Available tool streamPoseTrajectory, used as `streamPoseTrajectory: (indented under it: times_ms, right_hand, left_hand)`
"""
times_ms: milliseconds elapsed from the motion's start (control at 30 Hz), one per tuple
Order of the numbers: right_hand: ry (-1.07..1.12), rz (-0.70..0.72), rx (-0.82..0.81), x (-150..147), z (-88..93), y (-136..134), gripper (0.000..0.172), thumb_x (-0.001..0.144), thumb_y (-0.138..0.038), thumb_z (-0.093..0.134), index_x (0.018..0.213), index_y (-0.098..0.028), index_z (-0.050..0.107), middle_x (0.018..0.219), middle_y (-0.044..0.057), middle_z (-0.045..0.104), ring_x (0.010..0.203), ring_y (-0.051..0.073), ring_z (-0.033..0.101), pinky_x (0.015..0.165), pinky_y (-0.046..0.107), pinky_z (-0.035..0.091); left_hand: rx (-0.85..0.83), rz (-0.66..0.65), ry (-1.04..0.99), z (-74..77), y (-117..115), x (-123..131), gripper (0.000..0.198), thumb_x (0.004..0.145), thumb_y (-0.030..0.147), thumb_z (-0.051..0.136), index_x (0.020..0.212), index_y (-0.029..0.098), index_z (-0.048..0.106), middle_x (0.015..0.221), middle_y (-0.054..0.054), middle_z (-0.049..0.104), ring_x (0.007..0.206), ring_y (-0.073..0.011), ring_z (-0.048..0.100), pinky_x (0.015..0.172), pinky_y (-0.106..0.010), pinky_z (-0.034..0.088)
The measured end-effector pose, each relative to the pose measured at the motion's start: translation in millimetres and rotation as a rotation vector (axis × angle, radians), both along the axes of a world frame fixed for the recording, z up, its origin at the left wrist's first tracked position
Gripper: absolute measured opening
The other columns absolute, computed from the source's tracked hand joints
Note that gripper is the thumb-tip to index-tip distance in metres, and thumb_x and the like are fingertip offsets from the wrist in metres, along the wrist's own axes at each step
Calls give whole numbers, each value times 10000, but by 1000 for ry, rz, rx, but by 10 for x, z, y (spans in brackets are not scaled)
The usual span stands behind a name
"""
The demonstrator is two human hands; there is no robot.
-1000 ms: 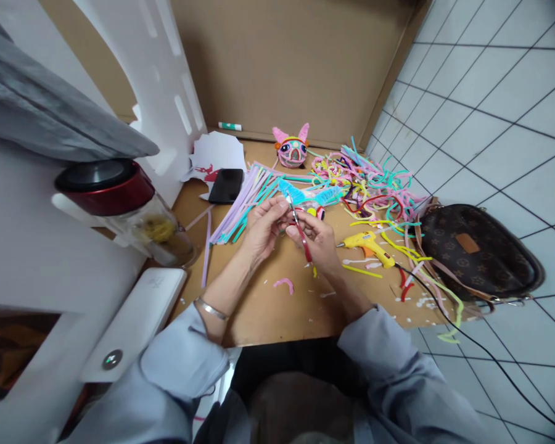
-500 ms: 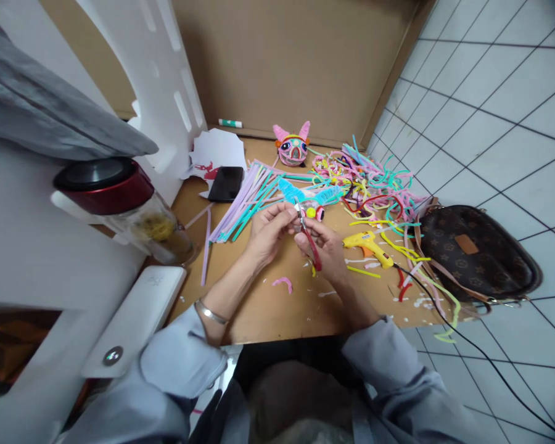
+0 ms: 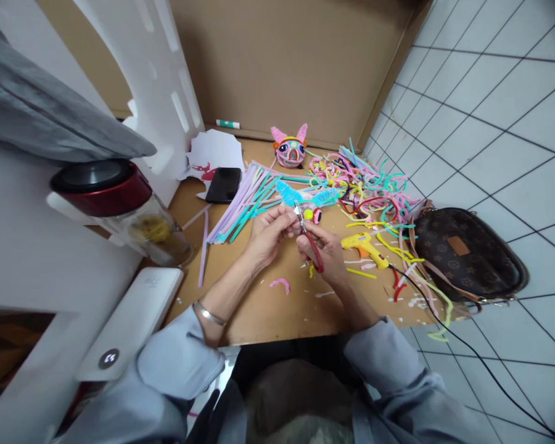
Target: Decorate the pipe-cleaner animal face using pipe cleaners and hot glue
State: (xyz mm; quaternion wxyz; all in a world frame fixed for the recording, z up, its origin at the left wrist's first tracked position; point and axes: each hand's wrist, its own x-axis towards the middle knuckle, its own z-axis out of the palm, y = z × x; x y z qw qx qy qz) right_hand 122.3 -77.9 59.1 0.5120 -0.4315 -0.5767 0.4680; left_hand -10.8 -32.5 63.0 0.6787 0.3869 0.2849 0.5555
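My right hand (image 3: 326, 250) is closed round red-handled pliers (image 3: 311, 240), whose metal tip points up towards my left hand. My left hand (image 3: 271, 231) pinches a small piece at the plier tip; what it holds is too small to name. Just beyond the fingers lies a craft piece (image 3: 312, 206) with a fuzzy blue pipe-cleaner body and a yellow and pink part. Both hands hover over the brown cardboard work surface (image 3: 268, 308).
A yellow glue gun (image 3: 363, 245) with a black cord lies right of my hands. Tangled pipe cleaners (image 3: 365, 185), straight pastel stems (image 3: 245, 203), a pink cat-eared figure (image 3: 289, 150), a black phone (image 3: 224, 184), a red-lidded jar (image 3: 120, 209) and a brown handbag (image 3: 467, 253) surround them.
The pliers have swung down from upright to slanting, handles towards my right wrist. Both hands have drifted slightly right and towards the blue craft piece.
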Motion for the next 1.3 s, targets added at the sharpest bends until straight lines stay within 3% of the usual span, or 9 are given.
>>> streamPoseTrajectory:
  times_ms: [600,767,1300]
  right_hand:
    - [-108,36,37,92,57,-85,608,772,-667,694,1081,-144,733,615,-43,461,563,86,409,529,221,377]
    - [-125,35,12,120,62,-108,637,750,-681,710,1074,-133,729,590,-63,410,525,72,360,486,216,319]
    - [-184,34,-32,171,97,-135,615,747,-655,719,1083,-141,728,591,-72,396,503,65,344,469,217,295]
  left_hand:
    - [55,-104,47,-16,39,-33,372,568,398,877,669,142,626,594,16,581,544,-75,506,533,-210,375]
    - [99,-142,88,25,34,-58,309,595,359,849,635,141,633,564,19,548,533,-75,465,529,-221,367]
    - [158,-161,131,-4,86,-105,227,606,318,792,605,144,646,591,3,576,546,-84,488,526,-221,378]
